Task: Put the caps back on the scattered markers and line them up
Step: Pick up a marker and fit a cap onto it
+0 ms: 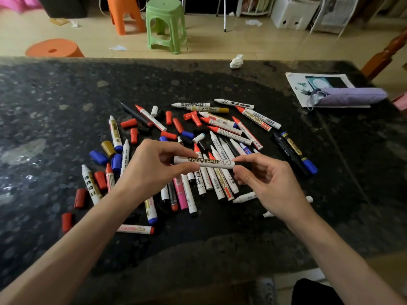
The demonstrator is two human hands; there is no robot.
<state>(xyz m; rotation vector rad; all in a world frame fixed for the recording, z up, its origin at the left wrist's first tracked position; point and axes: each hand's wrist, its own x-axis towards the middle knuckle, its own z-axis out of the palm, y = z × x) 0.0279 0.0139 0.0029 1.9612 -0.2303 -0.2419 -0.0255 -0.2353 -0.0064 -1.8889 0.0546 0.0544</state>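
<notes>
Two bare hands hold one white marker (207, 162) level between them, above a dark table (55, 95). The left hand (152, 170) pinches its left end. The right hand (271, 186) pinches its right end, perhaps on a black cap, though that is hard to see. Beneath and beyond the hands lie loose markers (224, 127) and caps (128, 123).

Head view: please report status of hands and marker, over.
Left hand and right hand each pinch one end of the white marker, level above the marker pile. Loose caps scattered on the table. Nothing blocks the hands.
</notes>
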